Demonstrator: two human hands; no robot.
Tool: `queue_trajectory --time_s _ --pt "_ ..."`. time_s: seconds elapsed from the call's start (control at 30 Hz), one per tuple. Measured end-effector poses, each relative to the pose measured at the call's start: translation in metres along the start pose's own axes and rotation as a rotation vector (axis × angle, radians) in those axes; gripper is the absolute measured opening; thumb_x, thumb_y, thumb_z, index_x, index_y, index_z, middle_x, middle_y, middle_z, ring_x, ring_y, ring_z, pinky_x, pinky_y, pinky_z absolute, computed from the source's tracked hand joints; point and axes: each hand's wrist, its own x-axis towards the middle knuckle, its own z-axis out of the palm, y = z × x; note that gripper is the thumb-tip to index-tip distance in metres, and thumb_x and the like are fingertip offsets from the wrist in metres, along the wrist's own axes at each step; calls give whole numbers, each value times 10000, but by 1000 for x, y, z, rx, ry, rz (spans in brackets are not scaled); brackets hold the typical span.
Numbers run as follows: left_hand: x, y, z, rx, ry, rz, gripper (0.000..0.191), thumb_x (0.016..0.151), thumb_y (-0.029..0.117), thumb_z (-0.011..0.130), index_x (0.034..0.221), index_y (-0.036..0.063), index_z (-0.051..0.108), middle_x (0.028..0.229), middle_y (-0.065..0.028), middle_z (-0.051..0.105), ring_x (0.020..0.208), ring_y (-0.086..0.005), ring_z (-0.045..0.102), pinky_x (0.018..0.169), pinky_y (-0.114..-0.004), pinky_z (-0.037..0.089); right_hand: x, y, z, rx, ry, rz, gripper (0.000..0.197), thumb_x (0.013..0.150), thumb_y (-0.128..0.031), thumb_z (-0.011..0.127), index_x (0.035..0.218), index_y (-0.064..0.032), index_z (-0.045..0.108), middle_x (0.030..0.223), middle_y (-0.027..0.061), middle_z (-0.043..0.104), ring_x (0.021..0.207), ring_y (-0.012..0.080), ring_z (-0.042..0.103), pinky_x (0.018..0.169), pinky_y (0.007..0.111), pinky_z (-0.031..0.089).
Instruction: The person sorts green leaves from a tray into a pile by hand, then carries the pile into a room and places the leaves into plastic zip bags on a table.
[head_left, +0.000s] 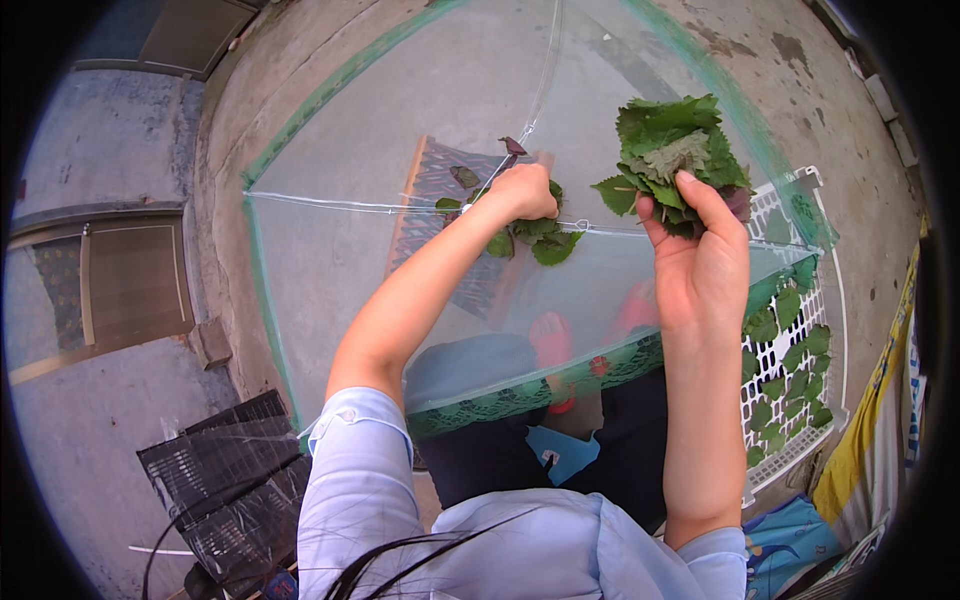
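Note:
My right hand (697, 240) holds a thick bunch of toothed perilla-like leaves (667, 142), green with some purple, between thumb and fingers. My left hand (529, 191) reaches down among more loose leaves (555, 246) near the centre of a mesh food cover (330, 262). Its curled fingertips are hidden, so whether they pinch a leaf is unclear. A dark purple leaf (513, 145) rests by the cover's wire ribs, just beyond that hand. The cover has green lace edging and spreads over my lap and the ground before me.
At right stands a white slatted plastic crate (836, 337) with several leaves spread over it, partly under the cover's edge. A patterned woven-seat stool (442, 172) shows through the mesh. Black crates wrapped in plastic (225, 465) lie at lower left. Printed sheeting (862, 465) lies at lower right.

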Motion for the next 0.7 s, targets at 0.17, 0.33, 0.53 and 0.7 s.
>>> queue_trajectory --time_s 0.17,0.33,0.53,0.7 --pt "2 26 -14 -634 22 261 593 680 242 744 1174 9 514 1001 -195 644 956 -336 615 838 -401 482 1 -2 -3 2 2 -6 151 826 -48 585 972 -15 598 920 69 630 842 176 603 719 359 511" --pt "11 55 2 -108 240 444 619 688 252 742 1218 58 487 1006 -160 626 965 -323 593 815 -418 474 2 1 -2 -10 2 -10 156 826 -51 586 978 -16 595 924 69 630 855 172 598 711 353 509" --pt "11 46 16 -131 424 463 447 684 250 742 1064 50 620 978 -152 617 972 -321 581 815 -411 469 1 3 -3 19 -28 31 214 829 -20 586 1042 -30 557 982 77 618 884 186 597 700 342 521" --pt "-10 22 -13 -1082 -32 120 348 726 179 716 974 -54 643 1006 -200 636 844 -244 647 712 -338 513 -2 0 -1 6 -17 0 148 821 -51 596 962 -6 603 914 71 632 837 179 609 710 353 516"
